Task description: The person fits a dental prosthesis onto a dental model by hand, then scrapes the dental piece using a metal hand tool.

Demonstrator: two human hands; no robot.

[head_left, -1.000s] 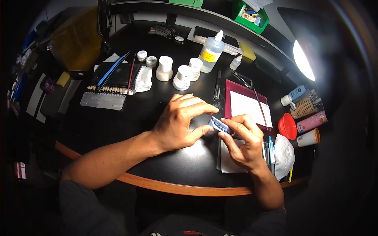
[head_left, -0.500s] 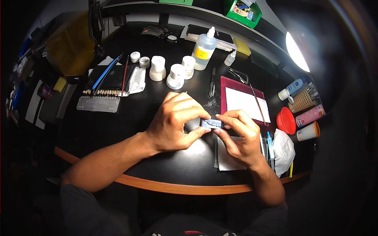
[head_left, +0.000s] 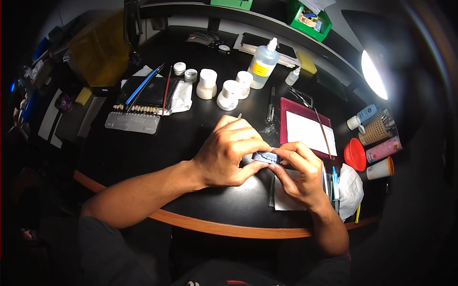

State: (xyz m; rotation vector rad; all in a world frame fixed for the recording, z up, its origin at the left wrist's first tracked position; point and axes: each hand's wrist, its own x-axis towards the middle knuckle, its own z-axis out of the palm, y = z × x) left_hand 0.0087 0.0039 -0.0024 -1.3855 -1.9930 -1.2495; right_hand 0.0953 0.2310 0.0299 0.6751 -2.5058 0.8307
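In the head view, we see the tooth model [head_left: 265,158] just right of the middle of the frame, held up between the left hand [head_left: 234,155] and the right hand [head_left: 301,172]. Its long axis runs roughly sideways across the frame, from one hand toward the other, with the row of teeth turned toward us. Neither hand is nearer: both touch it. We see the left hand come in from the left, pinching the model with a fingertip above and the thumb below. The right hand comes in from the lower right and pinches the right end in the same way, so the fingertips of both hands almost meet over it. A thin rod [head_left: 240,116] pokes out above the left knuckles; we cannot tell whether that hand holds it.

Below the model we see the bare black table [head_left: 217,205]. A white sheet [head_left: 287,200] lies by the right wrist, and a red tray [head_left: 285,109] sits to the upper right of the hands.
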